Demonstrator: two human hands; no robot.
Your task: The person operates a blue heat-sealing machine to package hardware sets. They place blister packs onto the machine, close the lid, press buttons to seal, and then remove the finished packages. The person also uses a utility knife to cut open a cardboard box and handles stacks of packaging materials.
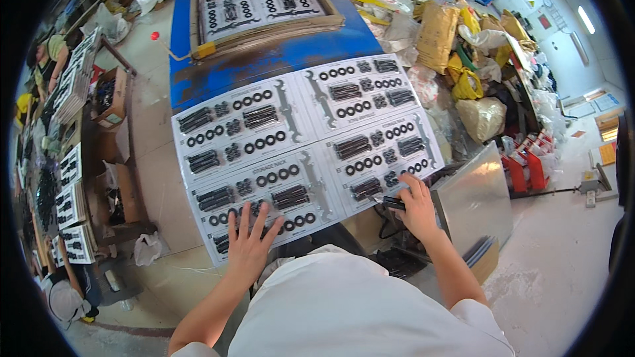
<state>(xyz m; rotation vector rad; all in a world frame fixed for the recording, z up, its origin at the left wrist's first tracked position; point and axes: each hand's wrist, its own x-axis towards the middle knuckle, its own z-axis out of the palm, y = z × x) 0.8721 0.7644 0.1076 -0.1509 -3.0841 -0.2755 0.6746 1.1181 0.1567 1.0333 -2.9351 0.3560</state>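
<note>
A large white sheet [316, 137] lies in front of me, marked off into panels. Rows of black bolts [260, 116], black washers [278, 175] and grey wrenches [288, 111] fill each panel, seemingly sealed under clear film. My left hand [249, 244] rests on its near left part, fingers spread over the bolts and washers, holding nothing. At the near right edge my right hand [418, 210] is closed around a black-handled knife [395, 203]. Its metal tip points left, by a group of bolts; whether it touches the sheet, I cannot tell.
Beyond the sheet, a blue machine bed [264, 69] carries a framed stack of similar sheets [258, 0]. Bags and sacks [436, 33] pile up at the right, with a metal panel [473, 195] nearer. At the left, people work by racks and cardboard boxes [112, 99].
</note>
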